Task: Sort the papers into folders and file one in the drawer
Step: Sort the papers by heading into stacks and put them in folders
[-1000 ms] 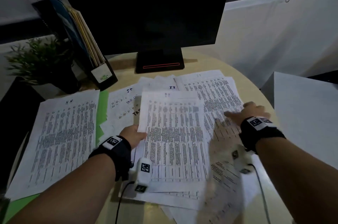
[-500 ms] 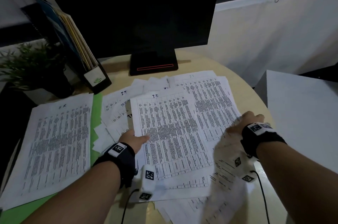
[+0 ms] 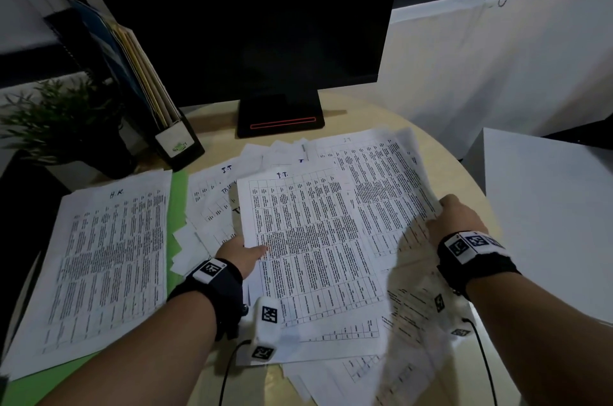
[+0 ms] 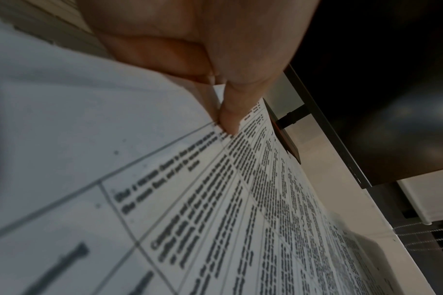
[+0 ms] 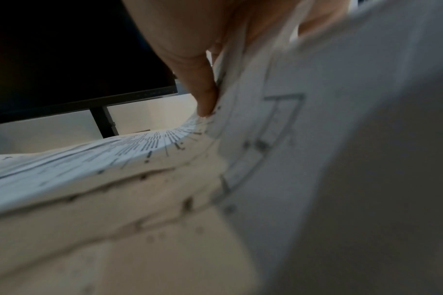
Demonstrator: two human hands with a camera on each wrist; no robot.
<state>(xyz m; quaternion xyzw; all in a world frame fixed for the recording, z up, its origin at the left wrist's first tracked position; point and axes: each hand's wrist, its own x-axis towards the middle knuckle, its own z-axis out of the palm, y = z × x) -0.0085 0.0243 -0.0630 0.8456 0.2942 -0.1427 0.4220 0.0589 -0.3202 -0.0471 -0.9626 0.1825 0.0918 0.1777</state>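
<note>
Two hands work a loose spread of printed papers on a round desk (image 3: 441, 153). The left hand (image 3: 240, 254) pinches the left edge of one sheet marked "IT" (image 3: 311, 239), thumb on top and fingers curled underneath; the left wrist view shows the thumb (image 4: 230, 119) pressed on the printed table. This sheet lies on top of the heap, its long axis running away from the person toward the monitor (image 3: 232, 17), heading at the far end, turned slightly anticlockwise. The right hand (image 3: 456, 219) grips the right edge of a second sheet (image 3: 384, 186), fingers closed round it so that the edge curls upward; its long axis also runs away from the person, leaning a little to the left. Under these two the heap (image 3: 331, 369) holds several more sheets at mixed angles, too overlapped to count. To the left, apart from the heap, one stack headed "HR" (image 3: 106, 259) lies on one green folder (image 3: 179, 203), long axis likewise pointing away. Behind it stand one potted plant (image 3: 63, 117) and one black file holder (image 3: 166, 120) with upright folders. No drawer is in view.
</note>
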